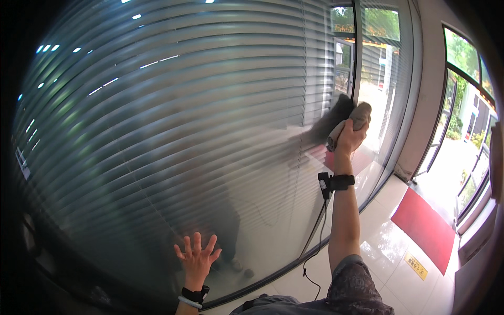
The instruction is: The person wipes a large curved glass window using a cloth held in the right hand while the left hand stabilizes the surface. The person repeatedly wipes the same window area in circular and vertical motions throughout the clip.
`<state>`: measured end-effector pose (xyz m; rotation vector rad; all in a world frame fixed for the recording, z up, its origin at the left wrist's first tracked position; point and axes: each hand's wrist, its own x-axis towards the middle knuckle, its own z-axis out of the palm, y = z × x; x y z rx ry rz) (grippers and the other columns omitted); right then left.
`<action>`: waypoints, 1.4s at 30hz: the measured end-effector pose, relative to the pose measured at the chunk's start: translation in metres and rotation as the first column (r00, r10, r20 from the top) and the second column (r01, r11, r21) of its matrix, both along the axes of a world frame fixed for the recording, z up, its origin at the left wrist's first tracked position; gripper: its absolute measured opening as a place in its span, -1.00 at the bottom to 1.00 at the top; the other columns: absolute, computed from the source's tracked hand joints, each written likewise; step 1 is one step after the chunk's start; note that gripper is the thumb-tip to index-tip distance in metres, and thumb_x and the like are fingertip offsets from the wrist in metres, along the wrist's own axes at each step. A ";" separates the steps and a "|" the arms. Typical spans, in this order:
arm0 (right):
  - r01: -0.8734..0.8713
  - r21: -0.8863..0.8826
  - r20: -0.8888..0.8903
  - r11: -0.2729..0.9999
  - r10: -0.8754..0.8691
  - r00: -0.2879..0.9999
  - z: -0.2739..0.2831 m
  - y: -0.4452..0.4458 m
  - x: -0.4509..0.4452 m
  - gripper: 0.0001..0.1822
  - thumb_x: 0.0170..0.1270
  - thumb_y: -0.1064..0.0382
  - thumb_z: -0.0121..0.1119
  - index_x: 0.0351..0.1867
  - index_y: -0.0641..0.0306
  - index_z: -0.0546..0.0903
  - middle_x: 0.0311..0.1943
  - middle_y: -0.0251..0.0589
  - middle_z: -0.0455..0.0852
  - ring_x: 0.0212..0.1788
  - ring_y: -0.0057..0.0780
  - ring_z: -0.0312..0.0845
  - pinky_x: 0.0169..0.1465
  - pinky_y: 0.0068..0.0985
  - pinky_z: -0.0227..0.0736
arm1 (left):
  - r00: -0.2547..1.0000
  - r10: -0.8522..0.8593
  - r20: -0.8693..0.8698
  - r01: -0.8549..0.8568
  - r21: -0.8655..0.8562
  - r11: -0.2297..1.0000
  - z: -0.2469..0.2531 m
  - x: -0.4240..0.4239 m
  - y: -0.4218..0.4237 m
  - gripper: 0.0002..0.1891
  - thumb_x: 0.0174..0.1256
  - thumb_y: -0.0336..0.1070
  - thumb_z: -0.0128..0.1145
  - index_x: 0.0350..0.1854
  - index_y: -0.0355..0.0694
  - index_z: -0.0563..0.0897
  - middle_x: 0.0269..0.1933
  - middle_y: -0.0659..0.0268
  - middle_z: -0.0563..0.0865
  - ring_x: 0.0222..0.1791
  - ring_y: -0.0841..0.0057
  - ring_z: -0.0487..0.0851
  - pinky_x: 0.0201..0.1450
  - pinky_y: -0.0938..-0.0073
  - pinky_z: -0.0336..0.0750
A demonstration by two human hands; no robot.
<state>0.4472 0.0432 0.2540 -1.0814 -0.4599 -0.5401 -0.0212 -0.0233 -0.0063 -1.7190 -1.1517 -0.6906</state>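
Note:
My right hand [352, 136] grips a folded grey-brown cloth [361, 115] against a large glass partition [252, 165], beside its dark vertical frame strip. A black strap with a small device and a cable [323, 220] is on my right wrist. Lower down, my left hand [198, 252] has its fingers spread and holds nothing; it is at the glass, though whether it touches cannot be told. It wears a black wrist device and a pale band. Horizontal blinds [189, 118] show behind the glass, along with reflections.
A dark frame rail [271, 277] runs along the foot of the glass. On the pale tiled floor [378, 240] at the right lie a red mat [427, 228] and a yellow floor sign [415, 266] bearing writing. Beyond them stands an open glass door [474, 169] leading outdoors.

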 end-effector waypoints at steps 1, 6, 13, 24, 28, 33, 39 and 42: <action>-0.014 0.045 -0.035 0.999 0.016 0.999 0.005 0.001 -0.001 -0.33 0.13 0.23 0.25 0.36 0.00 0.44 0.07 0.14 0.51 0.14 0.13 0.47 0.25 -0.10 0.36 | 1.000 -0.010 0.007 0.010 0.007 1.000 0.001 0.002 0.001 -0.22 0.32 0.47 -0.04 0.55 0.48 0.07 0.62 0.24 -0.02 0.62 0.08 -0.15 0.52 -0.30 -0.26; -0.007 -0.013 0.551 1.000 0.013 0.834 0.023 -0.026 -0.105 -0.26 0.02 0.37 0.29 0.35 -0.07 0.48 -0.02 -0.01 0.49 -0.03 0.01 0.46 0.07 -0.11 0.39 | 0.999 -0.009 0.032 0.008 0.035 0.999 0.005 0.006 0.000 -0.23 0.31 0.46 -0.03 0.55 0.50 0.09 0.62 0.25 -0.02 0.62 0.11 -0.17 0.52 -0.29 -0.27; 0.077 0.059 0.881 0.995 -0.088 0.465 0.080 -0.022 -0.058 -0.33 -0.02 0.33 0.34 0.26 -0.02 0.59 -0.10 -0.07 0.48 -0.06 -0.07 0.43 0.06 -0.12 0.39 | 0.999 0.003 -0.043 -0.003 0.008 1.000 0.030 0.012 -0.011 -0.14 0.23 0.49 0.06 0.56 0.45 0.09 0.64 0.22 -0.10 0.63 0.10 -0.22 0.52 -0.29 -0.33; -0.012 0.072 0.790 0.997 -0.049 0.611 0.123 -0.028 -0.115 -0.40 0.04 0.32 0.31 0.23 -0.01 0.57 -0.07 0.00 0.48 0.00 -0.03 0.47 0.04 -0.11 0.43 | 1.000 -0.008 -0.009 0.008 -0.006 1.000 0.031 0.016 -0.009 -0.05 0.11 0.45 0.21 0.56 0.48 0.08 0.64 0.22 -0.11 0.64 0.10 -0.24 0.53 -0.27 -0.37; 0.000 0.024 0.999 1.000 -0.024 0.039 0.108 -0.060 -0.120 -0.34 -0.18 0.38 0.39 0.12 -0.11 0.70 -0.05 -0.13 0.52 -0.07 -0.11 0.51 0.01 -0.19 0.42 | 1.000 -0.017 -0.024 0.017 -0.007 1.000 0.042 0.017 -0.012 -0.05 0.12 0.45 0.22 0.56 0.48 0.08 0.64 0.21 -0.08 0.63 0.10 -0.22 0.53 -0.27 -0.35; 0.115 0.111 0.742 0.987 -0.159 0.652 0.163 -0.021 -0.024 -0.33 0.01 0.30 0.35 0.28 0.02 0.57 -0.01 -0.08 0.53 -0.04 -0.06 0.51 -0.01 -0.19 0.46 | 0.999 -0.016 -0.032 0.016 0.015 1.000 0.045 0.025 -0.010 -0.07 0.14 0.47 0.18 0.57 0.48 0.07 0.64 0.21 -0.07 0.63 0.10 -0.20 0.52 -0.29 -0.31; 0.079 0.019 0.546 0.997 -0.077 0.835 0.163 -0.022 -0.079 -0.30 0.06 0.21 0.34 0.34 0.04 0.50 -0.07 -0.02 0.51 -0.01 -0.03 0.52 0.04 -0.13 0.45 | 1.000 -0.005 -0.030 0.006 0.023 1.000 0.045 0.026 -0.004 -0.07 0.16 0.51 0.11 0.57 0.48 0.05 0.64 0.23 -0.10 0.63 0.10 -0.19 0.53 -0.28 -0.31; 0.016 0.102 0.931 0.995 -0.101 0.350 0.087 -0.033 -0.135 -0.38 0.02 0.25 0.37 0.22 -0.23 0.61 -0.06 -0.15 0.56 -0.09 -0.19 0.53 -0.06 -0.24 0.42 | 1.000 0.015 -0.020 -0.014 0.034 0.999 0.045 0.024 -0.005 -0.13 0.22 0.50 0.04 0.57 0.49 0.04 0.64 0.23 -0.09 0.63 0.10 -0.20 0.53 -0.27 -0.31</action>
